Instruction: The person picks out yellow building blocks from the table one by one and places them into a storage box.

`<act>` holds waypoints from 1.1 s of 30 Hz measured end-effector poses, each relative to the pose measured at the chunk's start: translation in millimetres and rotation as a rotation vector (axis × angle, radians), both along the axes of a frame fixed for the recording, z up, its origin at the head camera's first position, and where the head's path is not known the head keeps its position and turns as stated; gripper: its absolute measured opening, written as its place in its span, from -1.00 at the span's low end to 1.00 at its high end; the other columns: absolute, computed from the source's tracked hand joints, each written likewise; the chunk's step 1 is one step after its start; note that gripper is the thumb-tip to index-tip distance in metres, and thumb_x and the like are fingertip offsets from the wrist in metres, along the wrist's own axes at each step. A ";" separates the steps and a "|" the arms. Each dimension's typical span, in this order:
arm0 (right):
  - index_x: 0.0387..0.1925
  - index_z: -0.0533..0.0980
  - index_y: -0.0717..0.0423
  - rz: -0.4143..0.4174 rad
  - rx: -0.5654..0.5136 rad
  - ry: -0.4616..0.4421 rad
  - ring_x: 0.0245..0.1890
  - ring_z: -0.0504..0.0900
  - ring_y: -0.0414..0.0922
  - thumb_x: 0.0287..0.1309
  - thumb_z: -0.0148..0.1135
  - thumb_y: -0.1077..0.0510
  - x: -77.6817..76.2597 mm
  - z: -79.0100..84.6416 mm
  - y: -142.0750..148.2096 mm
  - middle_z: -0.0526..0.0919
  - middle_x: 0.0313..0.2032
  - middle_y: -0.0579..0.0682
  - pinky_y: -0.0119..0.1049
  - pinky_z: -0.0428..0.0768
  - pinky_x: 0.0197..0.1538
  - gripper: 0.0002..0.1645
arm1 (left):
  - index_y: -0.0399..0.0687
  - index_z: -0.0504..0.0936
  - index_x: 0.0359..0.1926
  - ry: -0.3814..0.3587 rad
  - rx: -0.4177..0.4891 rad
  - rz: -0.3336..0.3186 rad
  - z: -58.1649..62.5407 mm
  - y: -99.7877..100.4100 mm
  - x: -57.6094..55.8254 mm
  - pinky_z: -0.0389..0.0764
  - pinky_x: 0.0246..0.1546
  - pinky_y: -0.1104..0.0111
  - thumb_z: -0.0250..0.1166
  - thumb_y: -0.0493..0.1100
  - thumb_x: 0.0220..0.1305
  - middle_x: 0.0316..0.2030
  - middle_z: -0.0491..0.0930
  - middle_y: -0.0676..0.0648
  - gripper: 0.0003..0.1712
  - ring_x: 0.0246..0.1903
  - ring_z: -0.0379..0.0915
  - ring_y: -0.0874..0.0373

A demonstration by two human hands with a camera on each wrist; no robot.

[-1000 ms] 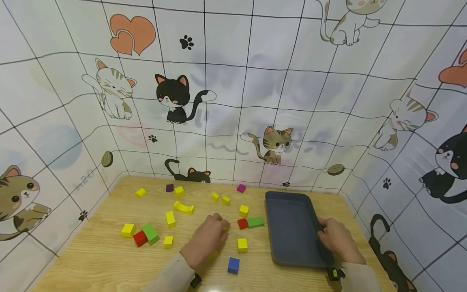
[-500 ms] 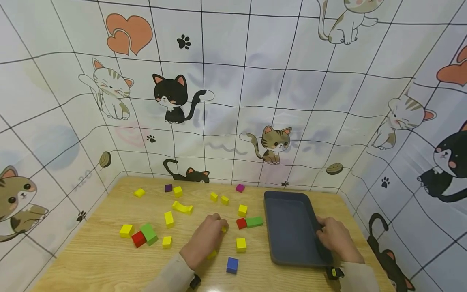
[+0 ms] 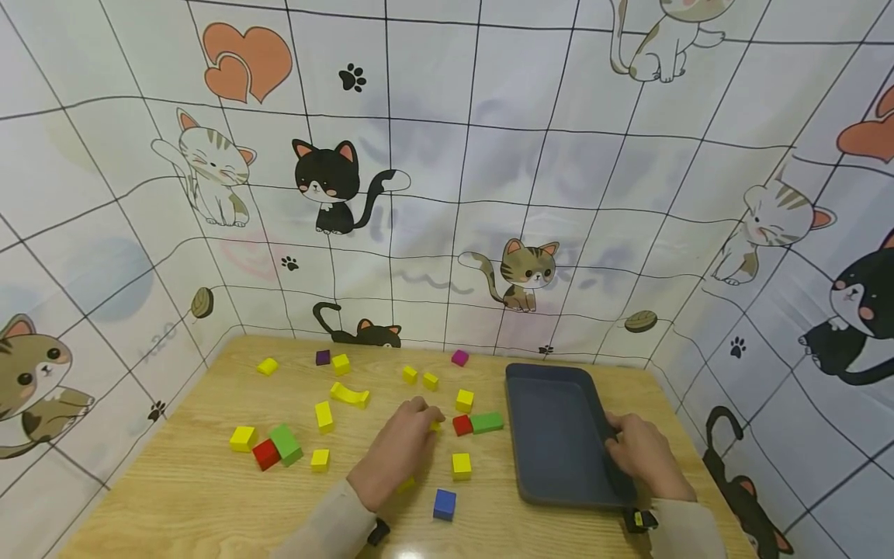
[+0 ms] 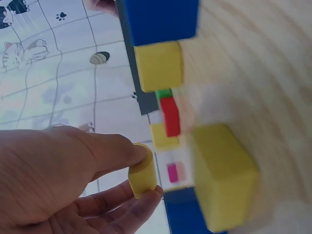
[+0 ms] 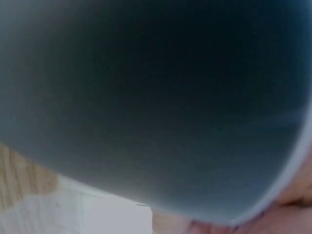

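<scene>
Near the middle of the table, my left hand [image 3: 400, 448] pinches a small yellow block [image 4: 142, 170] between thumb and fingertips; only a bit of that block shows in the head view. Another yellow block [image 3: 407, 485] sits by the left wrist, partly hidden. To the right, a red block [image 3: 462, 425] lies against a green block [image 3: 487, 422]. My right hand [image 3: 646, 454] grips the right rim of a dark grey tray [image 3: 513, 435], which lies on the table. In the right wrist view the tray's underside or wall fills most of the picture.
Several yellow blocks are scattered over the wooden table [image 3: 174, 497]. A blue block [image 3: 444, 505] lies near the front, and a magenta block [image 3: 459, 358] and a purple block [image 3: 323, 357] at the back. A red block [image 3: 266, 454] touches a green one [image 3: 285, 444] at left. Cat-print walls [image 3: 433, 155] enclose the table.
My left hand has shifted slightly away from me and to the right, with the yellow block pinched in its fingertips. The right hand and the tray stay in place.
</scene>
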State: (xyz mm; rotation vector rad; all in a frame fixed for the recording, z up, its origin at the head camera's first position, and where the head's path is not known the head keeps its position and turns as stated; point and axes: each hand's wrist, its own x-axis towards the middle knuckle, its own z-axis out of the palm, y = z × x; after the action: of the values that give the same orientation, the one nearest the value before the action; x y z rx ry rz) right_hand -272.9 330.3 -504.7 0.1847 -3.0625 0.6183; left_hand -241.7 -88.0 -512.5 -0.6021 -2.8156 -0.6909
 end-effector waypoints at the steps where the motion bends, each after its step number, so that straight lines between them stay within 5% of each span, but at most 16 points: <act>1: 0.29 0.42 0.36 -0.001 -0.004 -0.006 -0.57 0.41 -0.07 0.13 0.22 0.28 0.1 -0.1 0.0 0.66 -0.36 0.07 -0.18 0.34 -0.51 -0.35 | -0.02 0.69 0.03 0.002 0.008 -0.006 2.8 2.4 0.8 0.61 -0.13 0.37 0.39 -0.30 0.27 -0.16 0.50 0.03 -0.69 -0.20 0.40 0.16; 16: 0.32 0.39 0.35 -0.010 -0.016 -0.030 -0.66 0.38 -0.11 0.17 0.20 0.26 1.4 -1.3 -0.8 0.52 -0.59 -0.09 -0.22 0.32 -0.56 -0.34 | -0.04 0.65 0.04 0.121 0.015 -0.176 31.7 57.2 4.4 0.50 -0.29 0.60 0.36 -0.25 0.31 -0.20 0.47 0.04 -0.72 -0.30 0.36 0.26; 25: 0.32 0.39 0.36 -0.003 -0.020 -0.024 -0.67 0.36 -0.11 0.18 0.20 0.26 1.4 -0.3 -0.2 0.53 -0.59 -0.08 -0.22 0.30 -0.57 -0.35 | 0.04 0.61 0.06 0.111 -0.101 -0.290 24.2 100.7 7.6 0.50 -0.20 0.67 0.36 -0.14 0.36 -0.10 0.44 0.05 -0.72 -0.18 0.39 0.30; 33: 0.31 0.40 0.35 -0.007 -0.018 -0.024 -0.65 0.37 -0.10 0.16 0.22 0.26 0.7 -2.6 1.1 0.63 -0.42 0.01 -0.21 0.32 -0.55 -0.34 | 0.11 0.63 0.05 0.092 -0.196 -0.372 18.1 131.5 10.5 0.47 -0.26 0.71 0.39 -0.14 0.34 -0.18 0.44 0.12 -0.71 -0.27 0.34 0.37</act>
State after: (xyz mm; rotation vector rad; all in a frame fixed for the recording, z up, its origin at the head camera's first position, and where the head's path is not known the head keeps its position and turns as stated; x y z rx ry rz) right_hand -272.1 331.4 -507.4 0.1683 -3.0780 0.6516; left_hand -231.3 43.4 -494.3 -1.1801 -2.7292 -0.4281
